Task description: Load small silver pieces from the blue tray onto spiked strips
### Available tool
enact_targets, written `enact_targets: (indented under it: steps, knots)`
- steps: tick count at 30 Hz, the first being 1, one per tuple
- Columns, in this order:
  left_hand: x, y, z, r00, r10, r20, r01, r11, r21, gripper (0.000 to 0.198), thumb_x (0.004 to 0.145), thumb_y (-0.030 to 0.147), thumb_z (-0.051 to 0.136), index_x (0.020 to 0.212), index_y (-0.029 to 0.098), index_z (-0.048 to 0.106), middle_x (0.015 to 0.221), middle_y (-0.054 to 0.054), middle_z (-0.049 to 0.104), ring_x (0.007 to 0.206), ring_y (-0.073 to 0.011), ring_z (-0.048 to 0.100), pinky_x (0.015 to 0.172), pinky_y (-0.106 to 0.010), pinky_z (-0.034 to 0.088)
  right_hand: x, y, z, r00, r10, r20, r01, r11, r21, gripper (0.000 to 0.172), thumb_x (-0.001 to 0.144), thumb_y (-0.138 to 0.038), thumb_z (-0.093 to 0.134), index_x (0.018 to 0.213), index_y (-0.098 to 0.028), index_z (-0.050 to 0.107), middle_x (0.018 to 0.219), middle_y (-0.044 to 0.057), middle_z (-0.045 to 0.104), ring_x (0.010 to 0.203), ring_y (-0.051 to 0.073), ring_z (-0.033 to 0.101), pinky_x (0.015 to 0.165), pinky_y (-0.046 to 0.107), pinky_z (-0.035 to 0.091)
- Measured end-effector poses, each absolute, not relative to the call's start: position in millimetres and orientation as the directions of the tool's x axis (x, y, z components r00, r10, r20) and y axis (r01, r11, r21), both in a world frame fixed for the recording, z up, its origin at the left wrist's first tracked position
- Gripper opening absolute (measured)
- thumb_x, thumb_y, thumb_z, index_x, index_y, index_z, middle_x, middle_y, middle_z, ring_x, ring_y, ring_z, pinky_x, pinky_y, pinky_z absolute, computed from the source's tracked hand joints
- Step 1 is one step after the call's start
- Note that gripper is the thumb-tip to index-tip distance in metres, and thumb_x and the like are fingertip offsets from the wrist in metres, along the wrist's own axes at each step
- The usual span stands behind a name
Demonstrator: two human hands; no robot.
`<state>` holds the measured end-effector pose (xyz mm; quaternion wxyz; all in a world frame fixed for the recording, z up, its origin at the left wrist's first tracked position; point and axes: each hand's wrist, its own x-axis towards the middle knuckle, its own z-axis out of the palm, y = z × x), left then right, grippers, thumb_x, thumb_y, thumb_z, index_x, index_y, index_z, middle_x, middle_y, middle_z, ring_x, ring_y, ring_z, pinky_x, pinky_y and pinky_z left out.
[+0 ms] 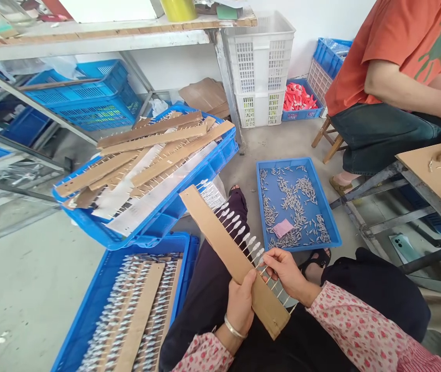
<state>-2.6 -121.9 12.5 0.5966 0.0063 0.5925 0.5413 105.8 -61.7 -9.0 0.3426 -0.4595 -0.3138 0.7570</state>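
My left hand [241, 304] is closed round a long brown cardboard strip [220, 242] that slants across my lap. A row of thin sticks with small white tips [239, 227] pokes out along the strip's right edge. My right hand [284, 269] is pinched on one of these sticks near the strip's lower half. Directly beyond my hands, on the floor, a shallow blue tray [327, 212] holds several loose small white pieces and a pink slip.
A blue crate [173, 206] piled with cardboard strips tilts at the left, above another blue crate [100, 289] of strips by my left knee. Another person in an orange shirt [398, 46] sits at the right by a metal-framed table [429, 175]. White crates [261, 67] stand behind.
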Motion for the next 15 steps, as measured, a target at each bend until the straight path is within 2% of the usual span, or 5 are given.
enact_targets:
  steps: [9,13,15]
  knots:
    - [-2,-123,13,-0.267,0.674,-0.688,-0.665,0.388,0.638,0.027,0.064,0.034,0.078,0.076,0.013,0.066,0.062,-0.004,0.069,0.055,-0.0184,0.063,0.054,-0.029,0.049,106,-59,-8,-0.38,0.796,-0.471,-0.174,-0.562,-0.809,0.03,0.071,-0.045,0.073,0.068,-0.017,0.061,0.066,0.001,0.065,0.043,0.007,0.044,0.041,0.022,0.028]
    - [-4,-127,17,-0.148,0.721,-0.677,-0.691,0.414,0.593,0.029,0.06,0.029,0.081,0.081,0.012,0.07,0.075,-0.008,0.072,0.067,-0.0203,0.066,0.064,-0.03,0.051,110,-56,-12,-0.438,0.772,-0.46,-0.18,-0.577,-0.797,0.026,0.075,-0.042,0.069,0.07,-0.017,0.061,0.052,-0.003,0.054,0.042,0.008,0.042,0.041,0.022,0.026]
    - [-5,-129,18,-0.128,0.723,-0.679,-0.69,0.427,0.584,0.031,0.058,0.028,0.083,0.082,0.011,0.071,0.08,-0.01,0.073,0.073,-0.0221,0.066,0.069,-0.032,0.052,114,-52,-13,-0.447,0.76,-0.471,-0.222,-0.604,-0.765,0.023,0.076,-0.04,0.068,0.076,-0.018,0.061,0.054,-0.004,0.053,0.044,0.009,0.044,0.043,0.022,0.029]
